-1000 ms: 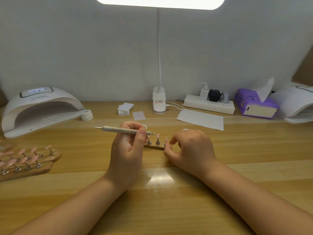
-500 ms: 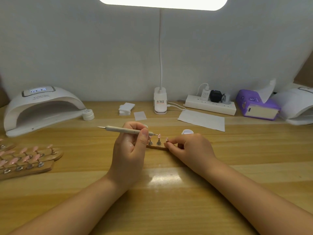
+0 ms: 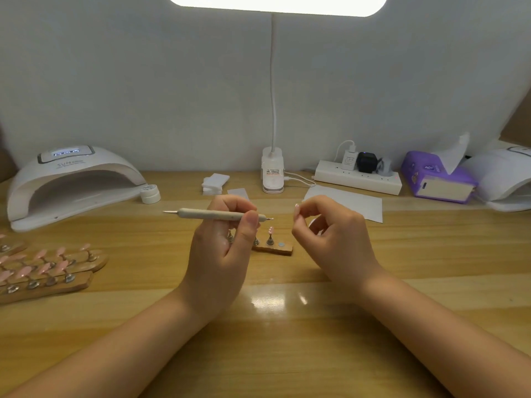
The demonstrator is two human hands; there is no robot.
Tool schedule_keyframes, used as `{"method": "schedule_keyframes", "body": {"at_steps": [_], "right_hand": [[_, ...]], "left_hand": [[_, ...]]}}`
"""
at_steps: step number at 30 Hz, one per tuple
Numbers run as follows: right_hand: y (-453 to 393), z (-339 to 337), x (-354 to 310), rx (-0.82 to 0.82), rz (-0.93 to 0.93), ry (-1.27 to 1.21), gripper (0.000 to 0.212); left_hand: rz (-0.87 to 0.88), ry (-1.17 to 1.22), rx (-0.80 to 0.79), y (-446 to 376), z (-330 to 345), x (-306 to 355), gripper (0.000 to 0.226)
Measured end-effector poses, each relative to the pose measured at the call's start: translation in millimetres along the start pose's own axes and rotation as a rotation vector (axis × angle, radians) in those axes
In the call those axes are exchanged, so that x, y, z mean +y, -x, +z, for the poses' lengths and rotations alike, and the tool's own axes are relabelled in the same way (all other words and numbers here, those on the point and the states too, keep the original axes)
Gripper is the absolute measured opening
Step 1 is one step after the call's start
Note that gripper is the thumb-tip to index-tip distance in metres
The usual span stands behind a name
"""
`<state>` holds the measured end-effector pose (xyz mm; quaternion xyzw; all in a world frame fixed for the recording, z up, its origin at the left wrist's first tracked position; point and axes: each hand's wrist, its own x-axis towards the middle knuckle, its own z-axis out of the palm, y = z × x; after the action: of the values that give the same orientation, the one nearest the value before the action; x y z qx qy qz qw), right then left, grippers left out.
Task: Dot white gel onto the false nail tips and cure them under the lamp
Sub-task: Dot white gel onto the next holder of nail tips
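Head view: the left hand (image 3: 221,248) grips the dotting pen (image 3: 218,215) level above the middle of the bench (image 3: 431,282), its fine tip pointing right. The right hand (image 3: 330,234) is raised beside it, thumb and forefinger pinching one false nail tip (image 3: 296,206) clear of the small wooden stand (image 3: 275,249). That stand sits at the bench's centre, with one pink tip (image 3: 270,230) upright on its peg and a bare metal disc (image 3: 281,244) at its right end. The curing lamp (image 3: 71,182) stands at the far left edge, a white gel pot (image 3: 150,193) just beside it.

The tip looks feather-light, thin, stiff and slick; I judge it best held by its side edges or peg, keeping fingers off the face to be dotted.

Half a second earlier the right hand was down at the stand's right end; now it has lifted, taking the tip off and leaving the disc exposed. The pen has barely shifted.
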<state>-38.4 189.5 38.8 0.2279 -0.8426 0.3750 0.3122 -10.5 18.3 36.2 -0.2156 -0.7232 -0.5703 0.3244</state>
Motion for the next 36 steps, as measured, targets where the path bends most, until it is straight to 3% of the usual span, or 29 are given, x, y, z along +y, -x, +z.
{"method": "schedule_keyframes", "body": {"at_steps": [6,18,36], "right_hand": [[-6.8,-5.5,-11.4,0.045,-0.050,0.040,0.006],[-8.1,-6.0,-28.5,-0.068,-0.151,0.079,0.011],[-12.2,-6.4,-26.7,0.028,-0.124,0.018,0.013]], "left_hand": [[0.046,0.027,0.024,-9.5,-1.3,16.1,0.006],[0.129,-0.066,0.028,-16.7,-7.4,26.9,0.007],[0.138,-0.063,0.042,-15.8,-6.9,25.5,0.009]]}}
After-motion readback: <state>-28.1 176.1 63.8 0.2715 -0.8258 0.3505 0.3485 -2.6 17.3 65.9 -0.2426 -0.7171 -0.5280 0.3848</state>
